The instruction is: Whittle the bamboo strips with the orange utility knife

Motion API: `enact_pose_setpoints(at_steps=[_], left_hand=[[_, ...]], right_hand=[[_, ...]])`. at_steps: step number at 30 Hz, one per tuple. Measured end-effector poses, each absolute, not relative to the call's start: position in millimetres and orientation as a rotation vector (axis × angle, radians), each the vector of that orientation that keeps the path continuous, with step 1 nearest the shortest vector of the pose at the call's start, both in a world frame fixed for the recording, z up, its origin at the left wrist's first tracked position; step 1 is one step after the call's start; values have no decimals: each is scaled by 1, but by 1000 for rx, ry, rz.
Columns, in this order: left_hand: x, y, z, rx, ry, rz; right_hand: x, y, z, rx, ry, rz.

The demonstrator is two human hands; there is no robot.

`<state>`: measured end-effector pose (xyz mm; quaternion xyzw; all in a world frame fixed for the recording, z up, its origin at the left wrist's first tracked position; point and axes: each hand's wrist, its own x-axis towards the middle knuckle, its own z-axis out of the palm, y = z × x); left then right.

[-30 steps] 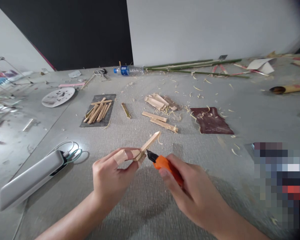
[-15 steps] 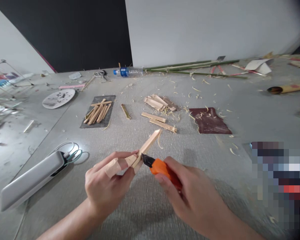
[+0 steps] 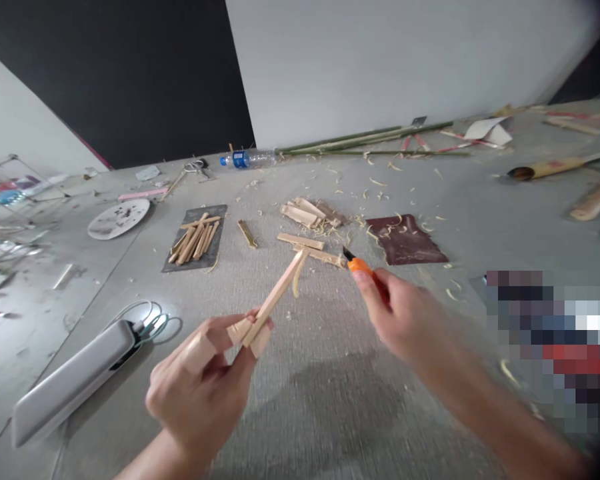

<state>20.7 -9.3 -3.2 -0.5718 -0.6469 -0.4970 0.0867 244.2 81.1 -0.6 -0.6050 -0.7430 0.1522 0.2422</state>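
My left hand (image 3: 205,380), with tape wrapped round some fingers, pinches the lower end of a pale bamboo strip (image 3: 279,291). The strip slants up and away, and a thin curled shaving (image 3: 296,283) hangs from its far end. My right hand (image 3: 405,310) is closed round an orange utility knife (image 3: 363,267). The knife's dark blade points up and left, apart from the strip. Just beyond the strip's tip lie two flat bamboo pieces (image 3: 300,241). Behind them is a small heap of split bamboo pieces (image 3: 303,213) among shavings.
Thin sticks lie on a dark sheet (image 3: 173,267) at left. A brown sandpaper sheet (image 3: 405,241) is at right. A power bank (image 3: 75,380) with a lit cable sits at lower left. Farther back are a plastic bottle (image 3: 247,159), green bamboo poles (image 3: 360,141) and a stained white plate (image 3: 100,227).
My right hand has drawn the knife off the strip, up and to the right. My left hand with the strip has shifted left and slightly down. The camera view has tilted a little.
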Motion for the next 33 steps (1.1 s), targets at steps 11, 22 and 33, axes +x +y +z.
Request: enact_pose_setpoints(at_steps=[11,22,33], left_hand=[[25,9,-17,-1988,-2045,-1902],[25,12,-17,-1916,-2161,-1730],[28,10,-14,-2074,-1996,-1591]], right_hand=[[242,76,-5,-1364,-1971,755],[234,55,-6,-1084,-2213,590],[222,48,-17,-1144,-2310,615]])
